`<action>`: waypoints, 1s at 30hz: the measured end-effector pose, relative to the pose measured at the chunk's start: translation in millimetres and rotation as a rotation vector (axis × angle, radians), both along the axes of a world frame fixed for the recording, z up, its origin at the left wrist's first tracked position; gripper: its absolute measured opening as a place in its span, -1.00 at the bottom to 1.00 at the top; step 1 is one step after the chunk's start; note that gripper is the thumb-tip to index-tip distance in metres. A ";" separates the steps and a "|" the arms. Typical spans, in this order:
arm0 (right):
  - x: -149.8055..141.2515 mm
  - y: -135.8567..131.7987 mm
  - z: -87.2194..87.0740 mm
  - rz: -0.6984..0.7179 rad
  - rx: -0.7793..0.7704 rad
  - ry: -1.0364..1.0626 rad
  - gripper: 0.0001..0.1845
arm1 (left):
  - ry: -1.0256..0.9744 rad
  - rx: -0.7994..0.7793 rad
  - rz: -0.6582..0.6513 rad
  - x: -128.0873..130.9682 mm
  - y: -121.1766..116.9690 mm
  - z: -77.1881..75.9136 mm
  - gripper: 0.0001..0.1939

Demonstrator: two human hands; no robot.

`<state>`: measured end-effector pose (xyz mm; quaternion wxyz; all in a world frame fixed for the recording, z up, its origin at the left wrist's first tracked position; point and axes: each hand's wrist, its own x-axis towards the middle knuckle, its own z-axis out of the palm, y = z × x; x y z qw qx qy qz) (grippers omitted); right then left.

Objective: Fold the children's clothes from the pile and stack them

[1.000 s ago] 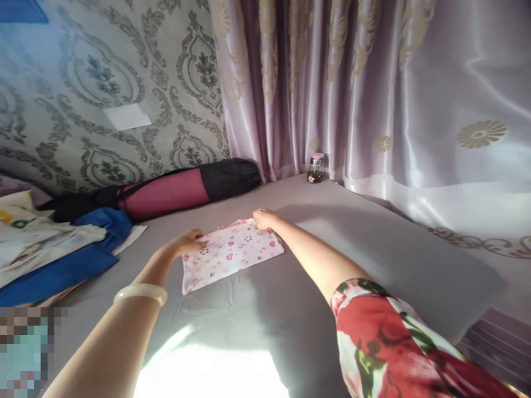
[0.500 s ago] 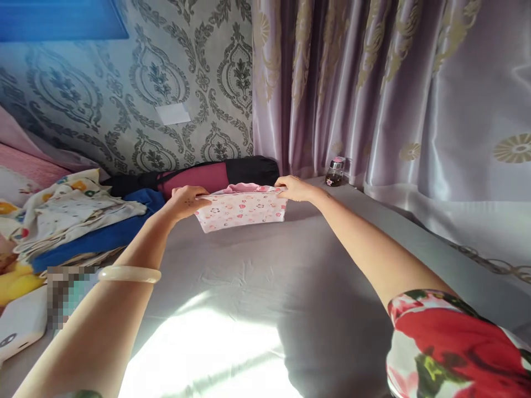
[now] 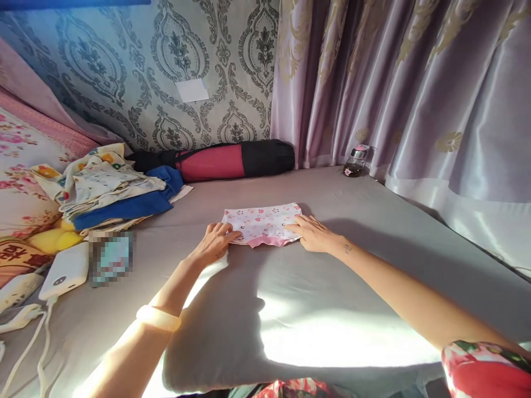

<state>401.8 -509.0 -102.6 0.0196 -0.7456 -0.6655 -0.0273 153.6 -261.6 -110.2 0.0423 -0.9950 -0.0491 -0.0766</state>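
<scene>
A small folded white-and-pink printed cloth garment (image 3: 265,221) lies on the grey bedsheet, a wavy pink edge along its near side. Its exact kind does not show. My left hand (image 3: 213,242), below a pale bangle, has its thumb and fingers closed at the garment's near left corner. At the right edge, my right hand (image 3: 317,233) grips the fabric with its fingertips over the print. Both palms face down, and the undersides of the fingers are hidden.
On the left lie a heap of clothes (image 3: 112,185), a floral pillow (image 3: 20,166), a white power bank (image 3: 66,271) with cables and a blurred-out item. A black-and-red rolled bag (image 3: 215,161) rests along the wall. A glass bottle (image 3: 354,163) stands by the curtain (image 3: 415,99).
The garment was raised off the sheet between both hands, then laid down with its pink edge now facing me. My view has swung left and down.
</scene>
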 end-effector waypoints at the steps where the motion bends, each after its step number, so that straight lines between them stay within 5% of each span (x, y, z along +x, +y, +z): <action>1: -0.8 -1.3 0.3 -0.008 -0.008 0.025 -0.35 | -0.004 -0.008 0.000 -1.5 -0.1 -1.5 -0.40; 5: -2.2 -5.1 10.0 -0.018 -0.043 0.133 -0.34 | 0.041 -0.065 0.038 -3.6 -0.9 2.0 -0.33; 8: -1.9 -3.1 19.4 -0.030 -0.037 0.237 -0.48 | 0.079 -0.147 0.138 1.1 -8.6 13.8 -0.54; 13: -5.9 25.3 20.3 -0.187 0.058 0.313 -0.60 | -0.027 -0.222 0.356 38.4 -35.0 26.9 -0.59; 16: -16.2 53.4 7.3 -0.182 0.185 0.198 -0.54 | -0.080 -0.273 0.420 74.4 -52.2 14.2 -0.57; 20: -32.2 81.2 -14.0 -0.263 0.121 0.125 -0.44 | -0.060 -0.297 0.467 106.0 -67.1 -14.7 -0.44; 24: -37.6 88.7 -24.5 -0.330 0.037 0.156 -0.41 | -0.050 -0.229 0.485 108.9 -70.9 -28.9 -0.44; 30: -36.9 87.2 -21.0 -0.331 -0.009 0.155 -0.41 | 0.005 -0.197 0.495 105.8 -73.3 -26.6 -0.42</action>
